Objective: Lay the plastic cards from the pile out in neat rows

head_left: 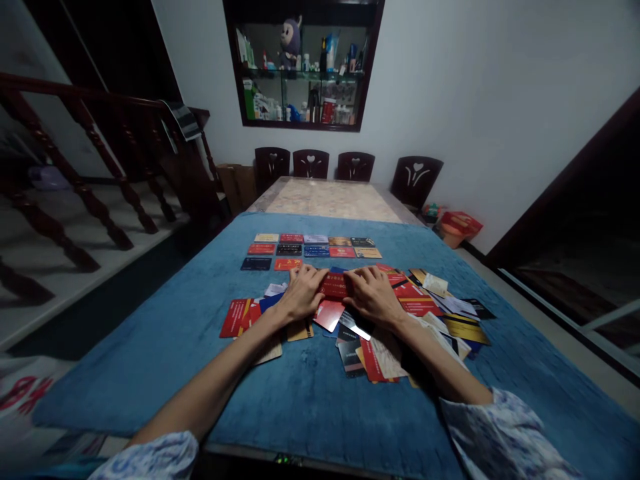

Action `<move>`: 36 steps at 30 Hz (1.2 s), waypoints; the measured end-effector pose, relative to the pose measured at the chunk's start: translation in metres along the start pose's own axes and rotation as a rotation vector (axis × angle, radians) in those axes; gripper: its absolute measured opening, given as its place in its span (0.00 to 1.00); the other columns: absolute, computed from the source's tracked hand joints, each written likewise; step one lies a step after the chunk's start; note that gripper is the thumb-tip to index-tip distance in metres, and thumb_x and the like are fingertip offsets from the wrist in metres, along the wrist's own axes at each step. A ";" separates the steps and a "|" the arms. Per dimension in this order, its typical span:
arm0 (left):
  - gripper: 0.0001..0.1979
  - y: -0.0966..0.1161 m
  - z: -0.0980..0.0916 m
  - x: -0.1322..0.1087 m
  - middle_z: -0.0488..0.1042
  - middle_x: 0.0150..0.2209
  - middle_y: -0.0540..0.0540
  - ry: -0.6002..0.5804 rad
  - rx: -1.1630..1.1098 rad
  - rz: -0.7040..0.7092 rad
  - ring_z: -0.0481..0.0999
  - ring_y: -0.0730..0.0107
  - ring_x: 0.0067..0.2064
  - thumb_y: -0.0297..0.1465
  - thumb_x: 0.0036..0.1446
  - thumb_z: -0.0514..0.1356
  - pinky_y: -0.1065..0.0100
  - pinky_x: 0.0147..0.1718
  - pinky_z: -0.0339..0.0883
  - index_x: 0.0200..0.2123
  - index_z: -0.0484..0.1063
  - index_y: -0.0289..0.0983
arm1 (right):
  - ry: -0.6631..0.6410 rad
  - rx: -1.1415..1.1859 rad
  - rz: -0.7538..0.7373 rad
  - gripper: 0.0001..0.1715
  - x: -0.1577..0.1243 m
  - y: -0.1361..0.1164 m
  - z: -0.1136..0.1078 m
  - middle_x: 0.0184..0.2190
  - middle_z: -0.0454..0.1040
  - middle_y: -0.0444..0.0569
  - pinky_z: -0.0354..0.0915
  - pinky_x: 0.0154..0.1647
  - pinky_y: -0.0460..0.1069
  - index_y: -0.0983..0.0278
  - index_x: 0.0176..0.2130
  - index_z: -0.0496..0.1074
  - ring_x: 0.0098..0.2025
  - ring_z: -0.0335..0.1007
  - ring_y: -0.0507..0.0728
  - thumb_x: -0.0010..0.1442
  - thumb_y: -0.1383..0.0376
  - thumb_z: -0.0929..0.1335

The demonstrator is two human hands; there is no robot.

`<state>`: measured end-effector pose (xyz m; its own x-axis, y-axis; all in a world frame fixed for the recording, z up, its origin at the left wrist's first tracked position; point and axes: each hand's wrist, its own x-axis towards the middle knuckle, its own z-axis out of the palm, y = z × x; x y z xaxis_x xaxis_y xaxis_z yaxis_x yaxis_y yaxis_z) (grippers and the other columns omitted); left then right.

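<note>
Cards in a loose heap point(430, 313) spread across the middle of the desk point(300, 407), which wears a blue cloth. They overlap, some face down, and run from nine o'clock of the hands round through six to three o'clock, several pinned under the wrists. At twelve o'clock lie the neat rows point(315, 250): two full lines, and a third begun with two cards at its left end. The left hand point(300, 293) and the right hand point(374, 293) meet just short of that third line, fingers curled on the two ends of a dark red card point(334, 285), which they hold between them low over the cloth. By my reckoning the laying-out is well under half done: about a dozen cards are placed, and the larger share lies unsorted in the heap.
</note>
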<state>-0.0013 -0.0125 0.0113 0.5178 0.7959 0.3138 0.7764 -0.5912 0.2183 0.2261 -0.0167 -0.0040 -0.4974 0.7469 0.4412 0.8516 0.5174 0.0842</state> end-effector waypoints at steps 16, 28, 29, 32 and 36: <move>0.25 -0.025 -0.022 0.004 0.68 0.56 0.34 -0.015 0.168 -0.001 0.61 0.47 0.59 0.27 0.56 0.60 0.44 0.55 0.53 0.57 0.65 0.36 | -0.199 0.009 -0.062 0.33 0.051 -0.003 -0.017 0.55 0.69 0.61 0.58 0.50 0.59 0.63 0.61 0.67 0.55 0.57 0.67 0.59 0.57 0.69; 0.24 -0.057 -0.039 0.021 0.69 0.57 0.35 -0.046 0.191 -0.071 0.62 0.46 0.59 0.26 0.55 0.59 0.42 0.55 0.55 0.56 0.68 0.38 | -0.310 -0.001 -0.072 0.32 0.101 -0.007 -0.014 0.57 0.67 0.61 0.59 0.50 0.58 0.62 0.60 0.68 0.58 0.56 0.68 0.59 0.54 0.69; 0.24 -0.060 -0.041 0.023 0.69 0.57 0.35 -0.051 0.193 -0.077 0.62 0.46 0.59 0.26 0.55 0.59 0.42 0.55 0.55 0.57 0.67 0.37 | -0.313 -0.004 -0.078 0.31 0.105 -0.008 -0.014 0.57 0.67 0.61 0.59 0.51 0.59 0.62 0.59 0.68 0.58 0.55 0.68 0.59 0.54 0.69; 0.24 -0.070 -0.043 0.028 0.68 0.57 0.34 -0.057 0.206 -0.097 0.61 0.45 0.60 0.27 0.56 0.58 0.41 0.54 0.56 0.58 0.67 0.37 | -0.301 -0.003 -0.084 0.29 0.117 -0.009 -0.011 0.54 0.69 0.60 0.58 0.52 0.58 0.63 0.57 0.70 0.57 0.56 0.67 0.60 0.53 0.68; 0.24 -0.083 -0.045 0.036 0.68 0.57 0.34 -0.058 0.221 -0.115 0.61 0.44 0.59 0.28 0.56 0.58 0.41 0.53 0.57 0.57 0.67 0.37 | -0.291 -0.006 -0.089 0.26 0.133 -0.008 -0.005 0.53 0.69 0.60 0.59 0.49 0.58 0.62 0.54 0.71 0.54 0.58 0.67 0.61 0.53 0.67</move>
<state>-0.0628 0.0594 0.0466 0.4366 0.8662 0.2433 0.8877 -0.4586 0.0399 0.1539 0.0763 0.0586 -0.5961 0.7873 0.1573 0.8029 0.5847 0.1165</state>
